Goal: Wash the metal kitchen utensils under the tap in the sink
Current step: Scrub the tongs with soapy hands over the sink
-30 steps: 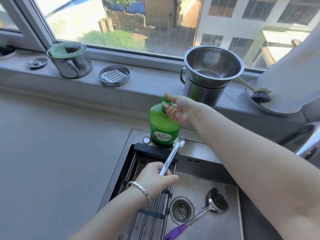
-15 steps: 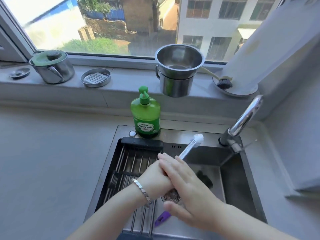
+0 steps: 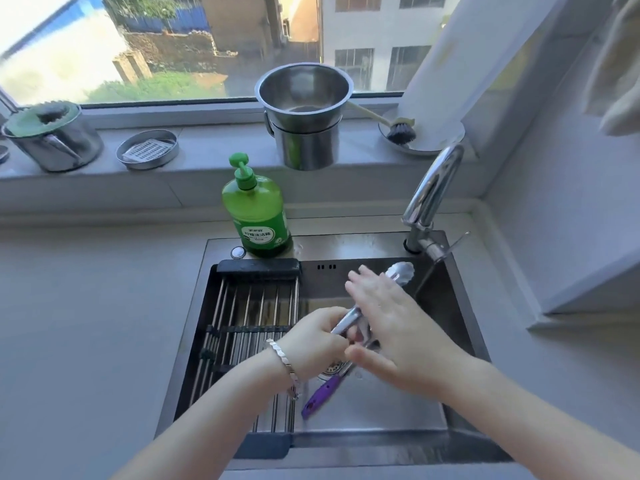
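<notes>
My left hand [image 3: 317, 341] is gripping the metal tongs [image 3: 401, 271], tips at 1 o'clock. My right hand [image 3: 398, 323] is pressing on them, fingers straight. I'm risking a wet-metal slip onto the purple-handled ladle [image 3: 320, 393].

Silver tongs [image 3: 399, 275] slant above the sink [image 3: 360, 245] — scalloped tip highest, near the tap [image 3: 433, 188]. A purple-handled utensil [image 3: 320, 396] lies on the sink floor.

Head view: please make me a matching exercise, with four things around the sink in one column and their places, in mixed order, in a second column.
Things:
1. soap bottle
2. tongs
3. purple-handled ladle
4. brush

Places:
A. lying on the floor of the sink
B. on the window sill
C. held in the left hand
D. standing on the back rim of the sink

Pairs: 1-D, 2-C, 3-A, 4-B
</notes>
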The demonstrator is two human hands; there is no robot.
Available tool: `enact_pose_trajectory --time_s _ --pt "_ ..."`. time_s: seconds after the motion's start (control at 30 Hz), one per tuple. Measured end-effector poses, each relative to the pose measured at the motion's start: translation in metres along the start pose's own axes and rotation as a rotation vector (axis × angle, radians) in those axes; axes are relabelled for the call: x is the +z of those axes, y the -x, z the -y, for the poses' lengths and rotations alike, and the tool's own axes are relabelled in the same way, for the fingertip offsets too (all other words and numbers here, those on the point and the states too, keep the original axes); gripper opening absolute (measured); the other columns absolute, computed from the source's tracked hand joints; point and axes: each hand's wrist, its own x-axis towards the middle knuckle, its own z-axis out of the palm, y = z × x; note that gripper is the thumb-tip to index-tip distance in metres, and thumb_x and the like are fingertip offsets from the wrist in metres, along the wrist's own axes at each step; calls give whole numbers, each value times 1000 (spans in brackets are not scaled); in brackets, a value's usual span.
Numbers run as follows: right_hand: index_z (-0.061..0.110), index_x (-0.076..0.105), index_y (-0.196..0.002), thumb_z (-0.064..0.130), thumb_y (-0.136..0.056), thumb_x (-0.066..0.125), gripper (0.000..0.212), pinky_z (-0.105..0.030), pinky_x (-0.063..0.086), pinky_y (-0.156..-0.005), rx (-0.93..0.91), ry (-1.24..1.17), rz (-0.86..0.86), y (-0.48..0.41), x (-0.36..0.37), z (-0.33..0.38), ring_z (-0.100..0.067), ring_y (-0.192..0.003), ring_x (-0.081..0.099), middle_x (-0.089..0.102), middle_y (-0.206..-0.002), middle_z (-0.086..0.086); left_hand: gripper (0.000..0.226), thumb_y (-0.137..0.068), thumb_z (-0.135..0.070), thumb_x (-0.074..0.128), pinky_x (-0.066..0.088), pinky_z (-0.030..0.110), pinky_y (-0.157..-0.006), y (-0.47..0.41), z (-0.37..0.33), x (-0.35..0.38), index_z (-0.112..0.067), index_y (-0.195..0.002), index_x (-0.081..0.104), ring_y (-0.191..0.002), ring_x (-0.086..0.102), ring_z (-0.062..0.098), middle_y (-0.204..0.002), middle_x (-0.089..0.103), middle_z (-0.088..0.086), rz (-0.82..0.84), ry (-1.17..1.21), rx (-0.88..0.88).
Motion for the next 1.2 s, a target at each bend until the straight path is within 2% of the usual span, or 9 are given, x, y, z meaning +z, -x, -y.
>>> enact_pose_trajectory --time_s 0.1,0.23,0.37,0.53,0.67,0.8,0.97,1.1,1.2 --pt "3 19 -146 77 -78 10 100 -23 -5 -116 -91 -72 50 10 9 12 -12 -144 2 14 -154 -5 36 -53 -2 43 34 34 -65 -1 3 6 11 -83 57 -72 42 22 -76 47 15 -33 49 -9" --pt "9 13 -148 74 -69 3 102 -19 -14 -113 71 58 3 13 -2 -13 -7 -139 -16 3 -157 -4 31 -63 13 46 47 18 -59 1 8 5 5 -89 62 -63 58 9 -77 62 7 22 114 -46" --pt "-3 30 -141 72 -83 23 95 -31 6 -117 -115 35 36 25 12 10 -21 -143 12 22 -152 -15 32 -58 3 46 36 36 -68 3 12 9 12 -86 60 -72 45 21 -77 54 16 -56 109 -27" --pt "2 15 -146 77 -73 -3 106 -29 -5 -118 89 23 -14 24 5 -9 -23 -145 -3 -3 -153 -7 44 -72 20 42 50 31 -80 5 17 7 1 -104 65 -91 61 16 -110 66 18 -42 101 -22" --pt "-7 37 -137 66 -87 21 90 -35 13 -116 -96 51 39 29 22 18 -32 -139 20 28 -148 -20 35 -63 3 50 44 37 -74 9 19 10 14 -95 59 -80 53 21 -84 60 18 -90 115 -10" --pt "3 17 -146 72 -75 3 100 -29 -3 -118 140 16 -101 24 15 -4 -21 -144 -4 7 -155 -13 31 -80 18 49 45 11 -56 9 25 9 3 -102 65 -59 58 -5 -79 64 0 -114 156 -36" --pt "-6 40 -135 61 -88 28 84 -38 18 -115 -90 35 -7 27 25 14 -31 -138 25 34 -146 -20 28 -78 21 47 51 28 -74 14 25 9 9 -98 61 -78 58 13 -89 64 17 -160 104 35" --pt "0 29 -142 67 -84 10 91 -37 9 -119 192 0 -141 23 7 -17 -21 -143 11 22 -152 -14 27 -79 20 48 48 9 -63 17 29 4 3 -90 66 -69 59 -5 -87 65 5 -163 105 40" --pt "-4 38 -137 64 -89 16 86 -37 13 -115 66 72 -70 22 12 -10 -28 -140 22 32 -147 -18 36 -78 21 47 47 7 -62 21 30 3 -9 -81 67 -66 59 -11 -80 66 -3 -148 75 38"
